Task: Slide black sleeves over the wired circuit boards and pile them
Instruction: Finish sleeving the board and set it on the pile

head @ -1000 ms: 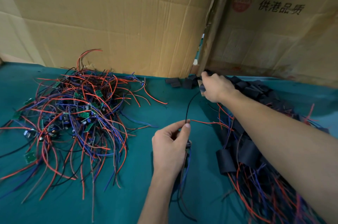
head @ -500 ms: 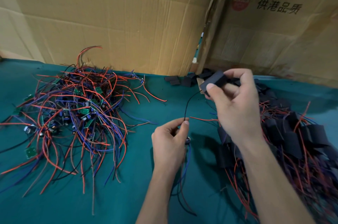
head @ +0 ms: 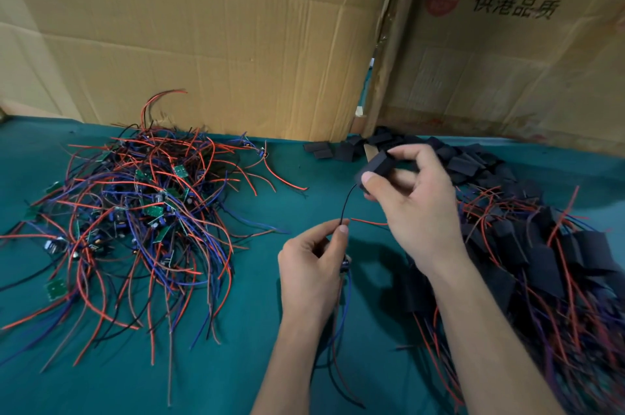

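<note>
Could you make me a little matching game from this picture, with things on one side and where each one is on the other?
Things:
1. black sleeve
2. tangle of bare wired boards
3. pile of sleeved boards
4. black and red wires

Places:
A. heaped on the green table at the left
B. pinched in the left hand
C. held up in the right hand
D. heaped at the right, under the right forearm

Pairs: 1-C, 2-A, 3-D, 4-B

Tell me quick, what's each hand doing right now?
Left hand: pinches a wired circuit board's wires.
Right hand: holds a black sleeve.
</note>
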Demonstrator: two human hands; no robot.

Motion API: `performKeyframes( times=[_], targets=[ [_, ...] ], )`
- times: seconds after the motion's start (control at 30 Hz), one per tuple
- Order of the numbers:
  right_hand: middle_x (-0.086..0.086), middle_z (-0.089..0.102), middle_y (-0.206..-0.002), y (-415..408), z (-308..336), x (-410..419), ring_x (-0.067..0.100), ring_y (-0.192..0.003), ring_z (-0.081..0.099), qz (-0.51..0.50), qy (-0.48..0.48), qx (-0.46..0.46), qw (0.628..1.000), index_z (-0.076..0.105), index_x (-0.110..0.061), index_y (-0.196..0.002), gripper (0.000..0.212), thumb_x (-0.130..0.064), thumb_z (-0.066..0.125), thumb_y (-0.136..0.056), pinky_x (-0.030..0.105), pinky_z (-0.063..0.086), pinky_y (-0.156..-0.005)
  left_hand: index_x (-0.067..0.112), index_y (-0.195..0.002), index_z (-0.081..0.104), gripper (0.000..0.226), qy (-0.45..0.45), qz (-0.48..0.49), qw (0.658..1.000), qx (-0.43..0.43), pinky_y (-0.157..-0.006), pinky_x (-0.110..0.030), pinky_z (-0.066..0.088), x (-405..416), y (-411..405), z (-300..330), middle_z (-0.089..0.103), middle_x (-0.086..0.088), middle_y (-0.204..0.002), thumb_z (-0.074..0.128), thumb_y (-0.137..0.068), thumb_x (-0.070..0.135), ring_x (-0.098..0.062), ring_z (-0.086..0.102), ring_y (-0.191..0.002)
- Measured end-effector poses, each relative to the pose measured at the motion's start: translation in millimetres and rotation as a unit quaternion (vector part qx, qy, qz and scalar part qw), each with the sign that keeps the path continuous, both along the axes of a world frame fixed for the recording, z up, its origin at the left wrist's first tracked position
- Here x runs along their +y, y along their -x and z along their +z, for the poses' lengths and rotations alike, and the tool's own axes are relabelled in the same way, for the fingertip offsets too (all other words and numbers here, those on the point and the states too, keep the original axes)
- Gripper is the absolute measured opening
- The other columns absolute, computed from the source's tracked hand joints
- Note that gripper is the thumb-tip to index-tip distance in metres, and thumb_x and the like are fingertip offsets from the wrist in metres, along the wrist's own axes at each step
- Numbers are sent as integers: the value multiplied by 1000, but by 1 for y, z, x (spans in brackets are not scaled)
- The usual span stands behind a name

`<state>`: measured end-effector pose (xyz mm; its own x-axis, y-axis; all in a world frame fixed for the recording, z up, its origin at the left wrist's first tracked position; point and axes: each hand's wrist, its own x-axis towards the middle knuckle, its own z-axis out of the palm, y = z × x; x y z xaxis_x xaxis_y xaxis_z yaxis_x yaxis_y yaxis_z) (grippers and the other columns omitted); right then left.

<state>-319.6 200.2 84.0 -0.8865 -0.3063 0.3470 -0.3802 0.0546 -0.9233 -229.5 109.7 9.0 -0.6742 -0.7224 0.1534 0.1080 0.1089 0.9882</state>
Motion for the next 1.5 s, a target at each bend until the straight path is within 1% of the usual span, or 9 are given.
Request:
performKeyframes(
  times=[0.2, 0.3, 0.53, 0.63, 0.73, 0.97, 1.23, 1.37, 1.5],
  targets=[
    [4, 79, -79, -5, -17, -9, 25, -80, 75, 97, -75, -94, 988, 58, -25, -97, 31, -28, 73, -70, 58, 55, -92, 26, -83, 78, 12, 25, -5, 1000, 15, -52, -24, 41, -1, -5, 0, 57, 4, -58, 73, -89, 36, -6, 42, -56],
    [5, 78, -76, -3, -16, -4, 35, -78, 72, 85, -85, -94, 988, 59, -23, -97, 29, -26, 71, -70, 57, 55, -90, 19, -94, 78, 29, -31, -26, 999, 27, -63, -27, 51, -2, -7, 6, 72, 1, -72, 75, -78, 43, -7, 56, -62],
    [2, 78, -73, 2, -23, 0, 31, -70, 65, 72, -115, -85, 987, 60, -22, -96, 22, -17, 76, -82, 52, 55, -82, 5, -111, 64, 42, -130, -72, 987, 60, -74, -18, 55, -2, -8, 8, 74, 0, -89, 75, -76, -15, -9, 72, -80],
    [4, 78, -76, 3, -23, 1, 33, -76, 70, 82, -90, -113, 986, 62, -18, -99, 23, -19, 76, -80, 57, 56, -84, 6, -96, 65, 28, -141, -49, 987, 58, -70, -19, 55, -3, -9, 7, 77, 2, -81, 76, -78, -11, -11, 74, -76],
    [8, 78, -77, 4, -23, 0, 23, -74, 72, 98, -60, -135, 984, 61, -13, -101, 20, -10, 74, -85, 45, 58, -76, 11, -84, 70, 18, -134, -46, 988, 60, -65, -20, 53, -2, -8, 6, 77, -1, -79, 77, -80, -6, -10, 70, -69],
    [20, 78, -95, 3, -15, 6, 27, -80, 75, 186, 35, -213, 959, 56, -11, -101, 16, 2, 59, -94, 31, 60, -66, 7, -84, 76, 15, -226, -95, 964, 101, -63, -24, 57, -3, -11, 9, 75, -14, -80, 72, -82, -7, -18, 69, -66],
    [26, 76, -103, 6, -13, 17, 34, -91, 73, 235, 36, -217, 947, 57, -11, -107, 17, 0, 56, -94, 55, 46, -89, 12, -80, 79, 11, -303, -166, 930, 125, -56, -19, 53, -3, -13, 12, 72, -9, -72, 75, -70, 7, -13, 66, -60],
    [25, 76, -104, 5, -13, 17, 32, -92, 74, 252, 35, -226, 940, 58, -11, -108, 26, -10, 64, -83, 48, 49, -85, 9, -82, 76, 12, -315, -155, 926, 138, -55, -18, 50, -3, -11, 11, 70, -9, -74, 75, -70, 7, -13, 64, -62],
    [20, 77, -106, 2, -16, 12, 28, -94, 71, 259, -10, -217, 941, 57, -13, -109, 24, 4, 56, -92, 43, 44, -83, 6, -91, 61, 17, -300, -75, 941, 137, -53, -18, 50, -5, -8, 9, 71, -9, -78, 73, -81, 0, -13, 68, -63]
  ],
)
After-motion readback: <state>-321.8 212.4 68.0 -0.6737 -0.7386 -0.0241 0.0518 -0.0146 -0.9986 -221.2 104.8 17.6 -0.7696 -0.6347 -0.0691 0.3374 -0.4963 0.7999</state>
